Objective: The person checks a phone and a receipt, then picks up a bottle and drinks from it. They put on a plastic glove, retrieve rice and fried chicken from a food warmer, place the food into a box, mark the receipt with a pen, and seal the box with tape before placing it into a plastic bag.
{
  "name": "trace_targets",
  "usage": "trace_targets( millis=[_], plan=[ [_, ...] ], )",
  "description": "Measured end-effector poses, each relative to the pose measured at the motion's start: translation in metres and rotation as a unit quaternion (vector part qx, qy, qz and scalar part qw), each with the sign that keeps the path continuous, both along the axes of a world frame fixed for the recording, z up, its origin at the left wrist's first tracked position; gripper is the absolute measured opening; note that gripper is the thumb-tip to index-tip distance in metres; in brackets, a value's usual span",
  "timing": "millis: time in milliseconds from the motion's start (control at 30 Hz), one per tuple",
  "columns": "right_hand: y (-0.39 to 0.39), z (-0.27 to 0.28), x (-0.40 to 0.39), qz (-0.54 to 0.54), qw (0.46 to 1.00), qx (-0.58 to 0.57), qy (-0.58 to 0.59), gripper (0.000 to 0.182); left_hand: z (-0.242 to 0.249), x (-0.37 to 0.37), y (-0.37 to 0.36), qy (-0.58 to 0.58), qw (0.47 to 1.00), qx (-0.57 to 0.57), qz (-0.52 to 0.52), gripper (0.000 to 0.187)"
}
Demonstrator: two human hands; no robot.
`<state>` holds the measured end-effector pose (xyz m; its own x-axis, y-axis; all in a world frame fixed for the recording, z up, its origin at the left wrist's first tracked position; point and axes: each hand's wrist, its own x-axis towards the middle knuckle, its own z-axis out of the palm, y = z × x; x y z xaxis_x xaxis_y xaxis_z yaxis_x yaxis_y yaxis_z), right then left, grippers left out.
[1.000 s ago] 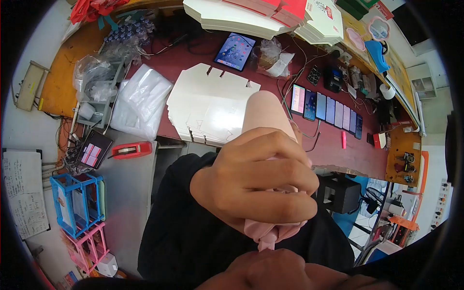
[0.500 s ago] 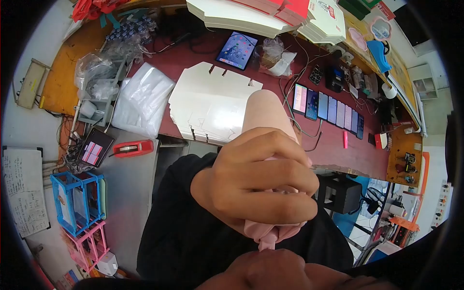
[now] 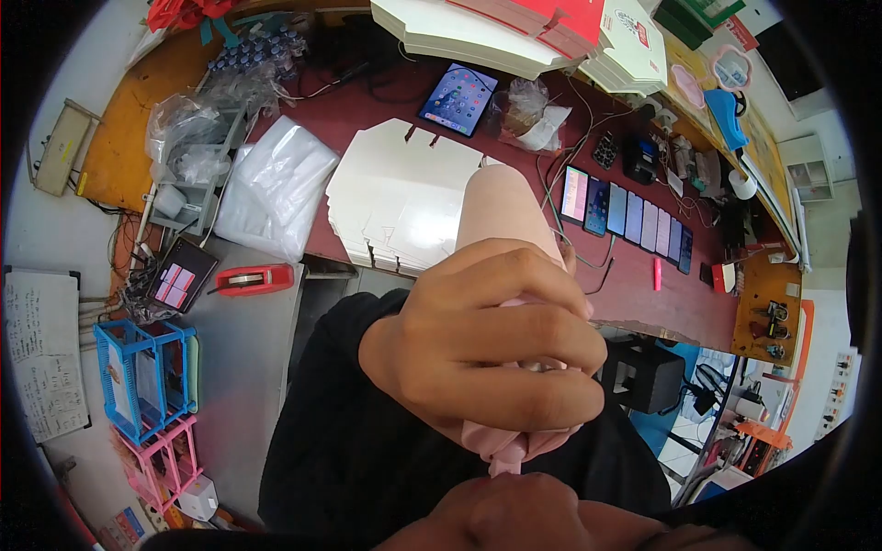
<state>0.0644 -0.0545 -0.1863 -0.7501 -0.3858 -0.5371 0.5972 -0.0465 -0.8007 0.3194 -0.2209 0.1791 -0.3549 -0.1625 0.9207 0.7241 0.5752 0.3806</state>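
My left hand (image 3: 487, 340) is wrapped around a pink drinking bottle (image 3: 503, 207), its fingers closed over the side. The bottle is tilted up, with its base pointing away from me over the table. Its narrow mouthpiece (image 3: 507, 459) reaches my lips at the bottom of the view. A sliver of skin, seemingly part of my right hand (image 3: 569, 258), shows at the bottle's far right side; the rest is hidden. Beyond the bottle lies a stack of white cut card sheets (image 3: 400, 197).
The dark red table holds a tablet (image 3: 458, 99), a row of phones (image 3: 627, 216) and loose cables. Clear plastic bags (image 3: 276, 188) lie to the left. A red tape dispenser (image 3: 255, 279) sits on the grey side surface, near blue (image 3: 147, 381) and pink racks (image 3: 165, 464).
The view has shifted slightly, so the table and its things sit a little differently in the frame. My left hand keeps its grip on the tilted bottle.
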Motion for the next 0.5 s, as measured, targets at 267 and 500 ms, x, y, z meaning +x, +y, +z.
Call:
trace_targets(
  millis=[267,500],
  plan=[
    [-0.005,-0.014,-0.007,0.011,0.999,0.04,0.007,0.014,-0.001,0.0,-0.011,-0.007,1.0,-0.018,0.023,0.02],
    [-0.01,-0.037,-0.011,-0.003,0.995,0.032,0.094,0.016,-0.002,-0.001,-0.018,-0.008,0.999,-0.029,0.022,0.035]
  ],
)
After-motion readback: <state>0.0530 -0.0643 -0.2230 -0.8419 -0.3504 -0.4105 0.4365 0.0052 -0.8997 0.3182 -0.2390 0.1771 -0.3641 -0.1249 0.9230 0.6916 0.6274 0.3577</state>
